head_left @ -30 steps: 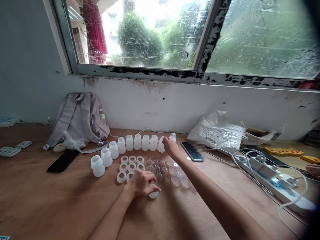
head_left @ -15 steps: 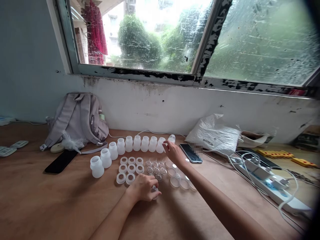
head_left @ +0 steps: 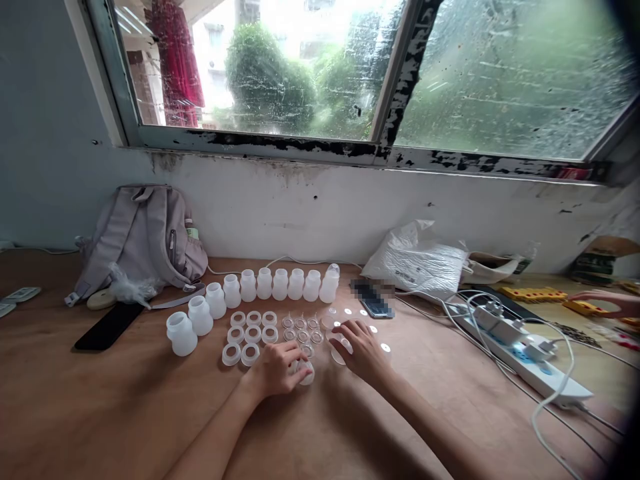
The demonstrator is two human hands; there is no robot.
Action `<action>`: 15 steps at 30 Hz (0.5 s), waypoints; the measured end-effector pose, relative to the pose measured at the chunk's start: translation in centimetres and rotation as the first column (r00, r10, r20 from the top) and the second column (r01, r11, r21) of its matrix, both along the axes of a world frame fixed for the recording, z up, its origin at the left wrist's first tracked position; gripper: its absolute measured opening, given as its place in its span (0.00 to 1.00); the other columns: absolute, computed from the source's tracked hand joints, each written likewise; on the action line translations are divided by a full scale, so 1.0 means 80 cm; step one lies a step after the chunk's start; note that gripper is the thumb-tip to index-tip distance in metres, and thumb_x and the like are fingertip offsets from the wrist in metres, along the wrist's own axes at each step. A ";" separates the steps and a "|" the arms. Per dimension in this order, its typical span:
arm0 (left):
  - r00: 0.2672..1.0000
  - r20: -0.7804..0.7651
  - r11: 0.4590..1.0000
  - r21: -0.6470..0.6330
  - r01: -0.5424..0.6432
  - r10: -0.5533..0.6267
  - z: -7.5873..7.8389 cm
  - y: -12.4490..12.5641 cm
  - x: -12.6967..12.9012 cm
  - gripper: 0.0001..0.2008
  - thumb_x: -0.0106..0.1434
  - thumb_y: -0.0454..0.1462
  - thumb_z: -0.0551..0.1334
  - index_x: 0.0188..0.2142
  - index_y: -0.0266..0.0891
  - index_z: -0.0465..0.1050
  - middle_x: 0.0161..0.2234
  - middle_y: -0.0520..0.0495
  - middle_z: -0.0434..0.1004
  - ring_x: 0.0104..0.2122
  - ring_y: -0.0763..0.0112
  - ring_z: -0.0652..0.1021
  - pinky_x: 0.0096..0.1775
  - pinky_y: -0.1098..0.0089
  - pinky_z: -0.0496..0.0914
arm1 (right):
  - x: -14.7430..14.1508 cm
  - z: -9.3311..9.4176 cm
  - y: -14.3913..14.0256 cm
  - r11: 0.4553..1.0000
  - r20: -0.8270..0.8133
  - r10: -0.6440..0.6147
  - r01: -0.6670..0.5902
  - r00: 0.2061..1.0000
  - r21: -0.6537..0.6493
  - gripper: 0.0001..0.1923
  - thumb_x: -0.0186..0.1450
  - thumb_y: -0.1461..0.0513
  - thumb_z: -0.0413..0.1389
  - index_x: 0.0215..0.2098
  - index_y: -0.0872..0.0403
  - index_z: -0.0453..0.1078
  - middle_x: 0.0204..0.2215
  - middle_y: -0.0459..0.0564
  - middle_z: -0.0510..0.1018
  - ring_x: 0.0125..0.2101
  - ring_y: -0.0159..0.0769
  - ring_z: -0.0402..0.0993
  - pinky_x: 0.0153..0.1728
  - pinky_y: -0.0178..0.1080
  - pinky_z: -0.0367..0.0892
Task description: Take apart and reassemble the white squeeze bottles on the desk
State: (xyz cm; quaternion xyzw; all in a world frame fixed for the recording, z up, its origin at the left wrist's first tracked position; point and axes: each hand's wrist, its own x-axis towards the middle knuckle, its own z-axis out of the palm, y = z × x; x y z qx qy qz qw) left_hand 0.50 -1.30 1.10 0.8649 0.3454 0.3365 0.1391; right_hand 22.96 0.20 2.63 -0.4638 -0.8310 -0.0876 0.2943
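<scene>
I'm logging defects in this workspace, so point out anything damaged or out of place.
The window frame looks worn: black patches break up its pale surface. The wall just below has dirty stains. The bottles show nothing clearly amiss.

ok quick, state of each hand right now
Left hand: closed around a translucent piece.
Right hand: fingers curved over the clear discs; whether it grips one cannot be told.
</scene>
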 end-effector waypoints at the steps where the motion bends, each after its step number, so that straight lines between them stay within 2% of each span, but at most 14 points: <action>1: 0.998 0.067 1.000 -0.022 -0.006 0.007 0.001 0.000 0.001 0.09 0.56 0.40 0.57 0.34 0.40 0.71 0.30 0.47 0.73 0.24 0.74 0.71 0.28 0.72 0.66 | -0.006 0.002 -0.003 0.999 -0.065 0.043 -0.043 0.997 -0.005 0.07 0.62 0.60 0.48 0.35 0.53 0.66 0.30 0.51 0.70 0.34 0.38 0.66 0.35 0.40 0.62; 4: 0.955 0.293 0.994 -0.105 -0.015 0.045 0.006 0.000 0.003 0.10 0.57 0.40 0.57 0.37 0.39 0.71 0.33 0.46 0.72 0.26 0.74 0.72 0.30 0.72 0.68 | -0.032 0.004 -0.017 0.979 -0.249 0.178 -0.198 0.952 -0.056 0.10 0.63 0.62 0.47 0.43 0.53 0.62 0.33 0.51 0.69 0.33 0.36 0.67 0.33 0.39 0.65; 8: 0.867 0.487 0.975 -0.223 0.009 0.103 0.012 0.000 0.007 0.09 0.58 0.39 0.57 0.36 0.38 0.71 0.34 0.44 0.73 0.33 0.69 0.74 0.33 0.70 0.70 | -0.061 -0.015 -0.034 0.952 -0.398 0.228 -0.289 0.889 -0.100 0.22 0.61 0.62 0.50 0.53 0.52 0.53 0.44 0.55 0.65 0.30 0.32 0.68 0.30 0.38 0.69; 11: 0.839 0.533 0.950 -0.305 0.067 0.113 0.013 -0.003 0.012 0.10 0.57 0.40 0.57 0.37 0.37 0.70 0.35 0.43 0.73 0.35 0.68 0.74 0.35 0.69 0.71 | -0.064 -0.030 -0.037 0.952 -0.469 0.230 -0.296 0.853 -0.073 0.23 0.60 0.63 0.51 0.53 0.50 0.52 0.45 0.55 0.66 0.31 0.33 0.69 0.32 0.39 0.70; 15: 0.858 0.505 0.931 -0.351 0.101 0.097 0.013 -0.008 0.020 0.12 0.57 0.39 0.58 0.40 0.37 0.69 0.38 0.43 0.73 0.35 0.68 0.74 0.36 0.68 0.71 | -0.053 -0.034 -0.037 0.960 -0.501 0.223 -0.279 0.836 -0.038 0.21 0.60 0.63 0.51 0.51 0.51 0.53 0.43 0.54 0.68 0.36 0.37 0.70 0.36 0.41 0.69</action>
